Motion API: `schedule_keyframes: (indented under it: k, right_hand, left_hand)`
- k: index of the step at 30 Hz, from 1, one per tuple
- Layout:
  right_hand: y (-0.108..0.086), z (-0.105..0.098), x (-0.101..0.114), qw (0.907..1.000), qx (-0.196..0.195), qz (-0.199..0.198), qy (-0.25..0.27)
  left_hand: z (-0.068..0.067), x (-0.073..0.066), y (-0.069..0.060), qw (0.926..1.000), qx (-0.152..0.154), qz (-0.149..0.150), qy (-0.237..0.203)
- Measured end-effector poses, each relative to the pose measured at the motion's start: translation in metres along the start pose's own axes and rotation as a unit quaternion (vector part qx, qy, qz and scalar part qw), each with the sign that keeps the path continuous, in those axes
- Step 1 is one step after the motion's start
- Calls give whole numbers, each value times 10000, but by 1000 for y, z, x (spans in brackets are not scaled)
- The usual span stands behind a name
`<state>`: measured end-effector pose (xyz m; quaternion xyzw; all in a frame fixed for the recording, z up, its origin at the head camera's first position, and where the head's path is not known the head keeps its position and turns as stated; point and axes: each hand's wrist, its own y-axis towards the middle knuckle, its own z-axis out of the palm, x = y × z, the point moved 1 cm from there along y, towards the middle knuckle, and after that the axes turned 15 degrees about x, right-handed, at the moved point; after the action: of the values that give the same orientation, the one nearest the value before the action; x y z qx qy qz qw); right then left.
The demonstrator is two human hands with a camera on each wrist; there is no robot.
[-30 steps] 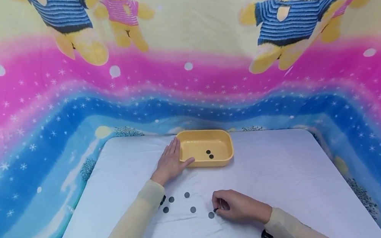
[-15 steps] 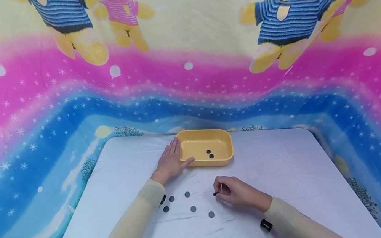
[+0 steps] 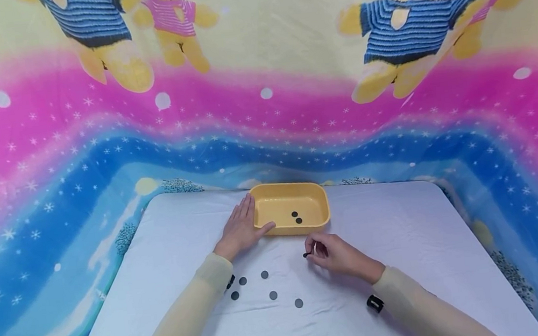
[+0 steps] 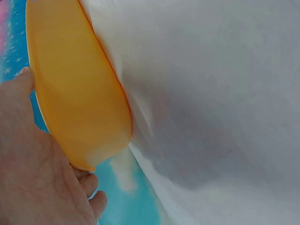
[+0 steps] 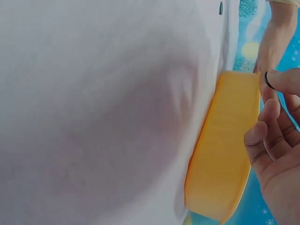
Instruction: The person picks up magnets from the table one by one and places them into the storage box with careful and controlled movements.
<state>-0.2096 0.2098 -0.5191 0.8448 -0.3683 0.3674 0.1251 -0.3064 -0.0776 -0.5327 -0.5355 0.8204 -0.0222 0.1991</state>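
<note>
My left hand (image 3: pixel 239 230) rests against the left end of a yellow plastic box (image 3: pixel 323 226). Its fingers lie straight along the end rim and its thumb along the near rim; the left wrist view shows the box wall (image 4: pixel 79 84) beside them. Thumb and fingertips of my right hand (image 3: pixel 338 253) pinch a small dark round disc (image 3: pixel 306 255), just in front of the box. Edge-on, that disc (image 5: pixel 267 80) shows in the right wrist view. Two like discs (image 3: pixel 295 214) lie inside the box. Several more discs (image 3: pixel 273 295) lie spread on the white cloth.
A white cloth (image 3: pixel 400 220) covers the table, slightly creased. A printed curtain (image 3: pixel 265 130) with bears and snowflakes rises behind and along both sides. The box stands at the table's back edge, close to the curtain.
My right hand has lifted a disc from beside another one and carried it away from me, towards the box. My left hand and the box have stayed in place.
</note>
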Motion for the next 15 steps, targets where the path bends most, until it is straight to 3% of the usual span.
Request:
schedule_keyframes:
  k: [15]
  right_hand:
    - [20, -20, -9, 9978, -637, -112, 106]
  left_hand:
    - [-1, -2, -1, 10000, -47, 13, -31]
